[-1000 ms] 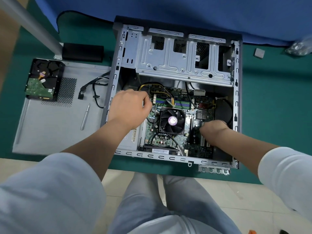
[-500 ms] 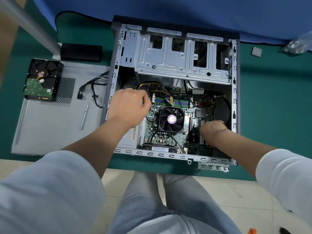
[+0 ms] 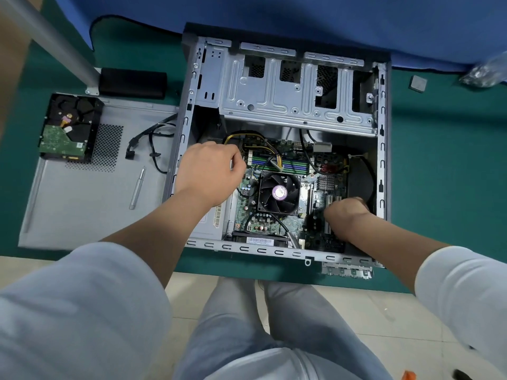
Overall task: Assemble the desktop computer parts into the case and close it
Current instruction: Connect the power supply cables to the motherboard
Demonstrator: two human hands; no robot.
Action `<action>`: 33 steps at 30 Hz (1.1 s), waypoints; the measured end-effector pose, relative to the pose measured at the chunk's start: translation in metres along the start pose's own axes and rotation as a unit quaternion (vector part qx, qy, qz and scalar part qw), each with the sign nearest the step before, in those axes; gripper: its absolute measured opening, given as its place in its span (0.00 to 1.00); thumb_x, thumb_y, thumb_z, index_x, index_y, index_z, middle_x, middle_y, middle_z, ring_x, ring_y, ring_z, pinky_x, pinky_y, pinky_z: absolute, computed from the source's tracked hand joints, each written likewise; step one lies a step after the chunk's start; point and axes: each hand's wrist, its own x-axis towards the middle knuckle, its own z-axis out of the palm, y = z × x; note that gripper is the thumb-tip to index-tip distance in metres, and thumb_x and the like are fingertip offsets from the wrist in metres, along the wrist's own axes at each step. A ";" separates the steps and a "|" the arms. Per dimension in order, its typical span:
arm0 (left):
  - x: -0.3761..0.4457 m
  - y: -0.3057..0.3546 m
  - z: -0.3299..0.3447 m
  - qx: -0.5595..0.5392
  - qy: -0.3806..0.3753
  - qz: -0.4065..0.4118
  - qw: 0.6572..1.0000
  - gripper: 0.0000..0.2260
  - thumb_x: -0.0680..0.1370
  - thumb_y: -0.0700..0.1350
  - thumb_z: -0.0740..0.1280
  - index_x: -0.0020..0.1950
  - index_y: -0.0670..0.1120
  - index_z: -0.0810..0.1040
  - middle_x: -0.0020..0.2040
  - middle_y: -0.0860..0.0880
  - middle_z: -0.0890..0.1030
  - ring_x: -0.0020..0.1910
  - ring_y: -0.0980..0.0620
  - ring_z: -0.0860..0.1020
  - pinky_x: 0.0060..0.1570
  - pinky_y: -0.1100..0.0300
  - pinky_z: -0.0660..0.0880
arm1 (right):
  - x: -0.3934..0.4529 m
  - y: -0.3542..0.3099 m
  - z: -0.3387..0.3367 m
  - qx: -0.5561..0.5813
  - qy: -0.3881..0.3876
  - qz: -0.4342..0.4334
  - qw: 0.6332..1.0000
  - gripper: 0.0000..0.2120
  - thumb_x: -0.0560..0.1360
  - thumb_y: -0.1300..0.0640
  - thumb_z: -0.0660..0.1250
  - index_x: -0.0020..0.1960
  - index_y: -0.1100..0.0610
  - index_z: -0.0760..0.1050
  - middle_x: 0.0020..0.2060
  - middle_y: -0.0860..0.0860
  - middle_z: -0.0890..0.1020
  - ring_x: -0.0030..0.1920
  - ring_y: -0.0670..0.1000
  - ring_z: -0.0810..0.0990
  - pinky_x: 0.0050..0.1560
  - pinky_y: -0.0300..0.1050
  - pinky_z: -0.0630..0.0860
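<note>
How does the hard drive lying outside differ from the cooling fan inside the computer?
The hard drive lies outside the case on the loose grey side panel; the fan sits mounted on the motherboard inside. The hard drive shows a green circuit board on its face; the fan shows black blades around a round purple label. Both are dark and boxy, and neither hand touches them.

Grey metal case (image 3: 285,100) on a dark green counter (image 3: 444,165); green motherboard (image 3: 274,223) with a black fan (image 3: 278,193) and purple hub; grey side panel (image 3: 82,215) dotted with black perforations; black hard drive (image 3: 70,127) with a green board; blue cloth (image 3: 274,15)
</note>
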 end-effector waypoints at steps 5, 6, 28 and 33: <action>0.000 0.000 0.000 0.002 -0.002 -0.004 1.000 0.13 0.77 0.47 0.58 0.43 0.47 0.81 0.35 0.47 0.79 0.39 0.46 0.75 0.43 0.55 0.67 | -0.002 -0.001 0.000 -0.001 0.012 -0.004 1.000 0.15 0.79 0.65 0.58 0.64 0.61 0.71 0.60 0.55 0.77 0.56 0.57 0.78 0.44 0.48 0.71; 0.000 0.000 0.000 0.002 0.000 -0.003 1.000 0.13 0.77 0.47 0.58 0.43 0.47 0.81 0.35 0.47 0.79 0.39 0.46 0.75 0.42 0.55 0.67 | -0.003 -0.001 0.000 -0.001 0.015 -0.006 1.000 0.14 0.79 0.65 0.58 0.63 0.61 0.72 0.59 0.55 0.78 0.56 0.56 0.78 0.43 0.48 0.71; 0.001 -0.002 0.000 0.000 -0.007 0.003 1.000 0.13 0.77 0.47 0.58 0.42 0.47 0.81 0.34 0.49 0.79 0.38 0.48 0.75 0.41 0.56 0.68 | -0.013 0.000 -0.001 -0.031 0.046 -0.025 0.998 0.10 0.78 0.67 0.59 0.55 0.58 0.75 0.41 0.49 0.74 0.41 0.51 0.74 0.39 0.43 0.69; 0.001 0.000 -0.002 0.002 -0.020 0.007 1.000 0.13 0.78 0.47 0.57 0.41 0.47 0.80 0.34 0.50 0.79 0.38 0.49 0.75 0.41 0.56 0.70 | -0.035 0.028 -0.010 0.110 0.231 -0.068 0.965 0.06 0.79 0.52 0.63 0.51 0.49 0.79 0.42 0.45 0.78 0.44 0.50 0.79 0.41 0.43 0.74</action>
